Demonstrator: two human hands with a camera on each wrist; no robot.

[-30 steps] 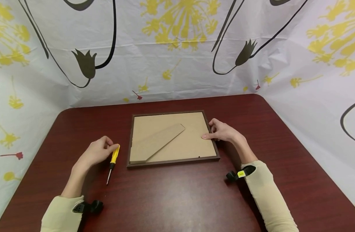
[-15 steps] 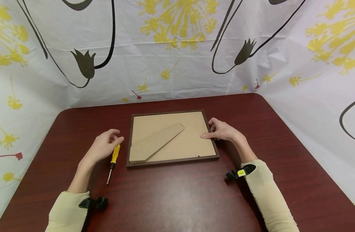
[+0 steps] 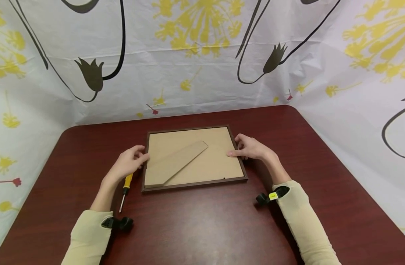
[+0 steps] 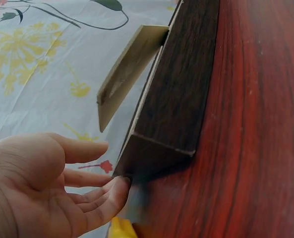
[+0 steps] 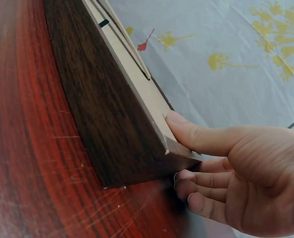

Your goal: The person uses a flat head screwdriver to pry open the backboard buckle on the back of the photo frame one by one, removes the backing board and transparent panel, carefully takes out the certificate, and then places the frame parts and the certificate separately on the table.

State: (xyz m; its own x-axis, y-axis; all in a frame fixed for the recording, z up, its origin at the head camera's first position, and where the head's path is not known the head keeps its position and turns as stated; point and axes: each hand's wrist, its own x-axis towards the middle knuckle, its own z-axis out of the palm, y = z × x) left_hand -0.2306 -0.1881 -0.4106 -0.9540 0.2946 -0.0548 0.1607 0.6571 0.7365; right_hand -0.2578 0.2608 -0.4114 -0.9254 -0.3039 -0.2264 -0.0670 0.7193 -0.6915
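A picture frame point(image 3: 194, 183) with a dark wood-look rim lies back side up, its tan backing board and slanted easel stand point(image 3: 179, 163) showing. My right hand point(image 3: 253, 148) grips the right edge, thumb on the backing board point(image 5: 159, 106) and fingers curled at the outer side. At the left edge is my left hand point(image 3: 127, 162); in the left wrist view its fingertips point(image 4: 121, 186) touch the frame's side while the thumb hovers apart above. Partly beneath that hand lies a screwdriver point(image 3: 126, 187) with a yellow handle, its shaft pointing toward me.
The dark red wooden table point(image 3: 195, 228) has rounded far corners. A white patterned sheet point(image 3: 189, 73) hangs behind it and along both sides. Each sleeve carries a black wrist camera, the left one point(image 3: 124, 223) near the screwdriver's tip.
My left hand has left the screwdriver's handle and moved right to the frame's left edge. The screwdriver stays on the table. My right hand keeps its hold, and the frame lies still.
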